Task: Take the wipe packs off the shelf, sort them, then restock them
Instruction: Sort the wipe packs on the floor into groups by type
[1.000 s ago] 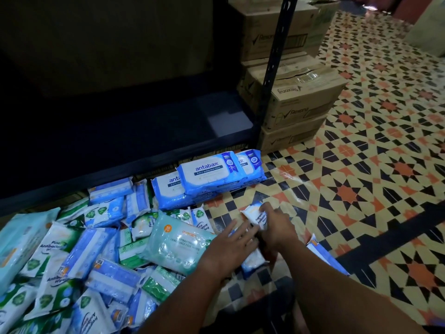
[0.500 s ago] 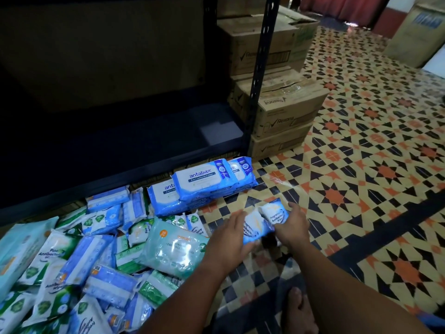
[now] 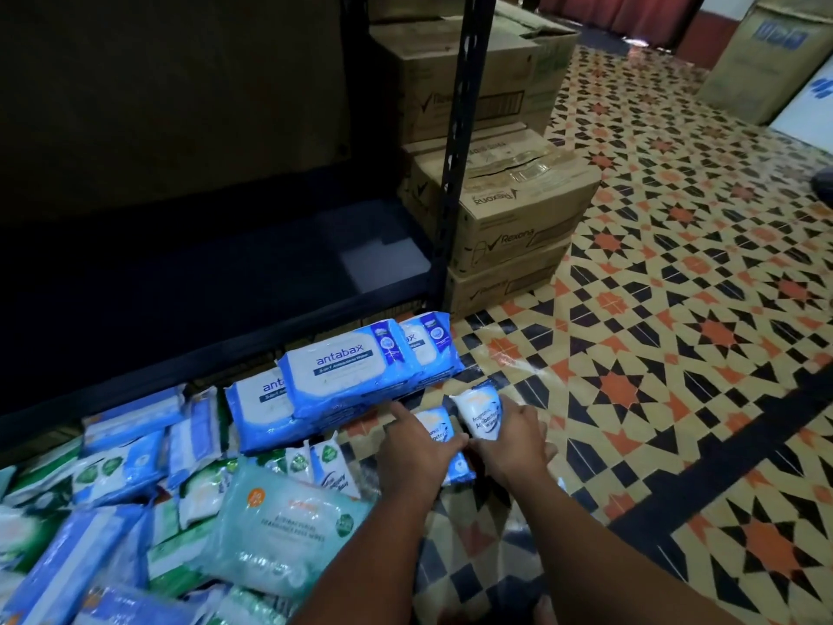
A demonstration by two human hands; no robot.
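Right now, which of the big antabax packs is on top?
The antabax pack showing its full brand name; it overlaps the left pack and the right one.

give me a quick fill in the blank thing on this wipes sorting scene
1. The large blue packs stacked by the shelf post read ____.
2. The cardboard boxes beside the shelf are printed with the brand ____.
3. The bottom shelf holds ____ wipe packs.
4. The right hand grips a small ____ pack, next to the left hand.

Missing words: antabax; Rexona; no; blue-and-white
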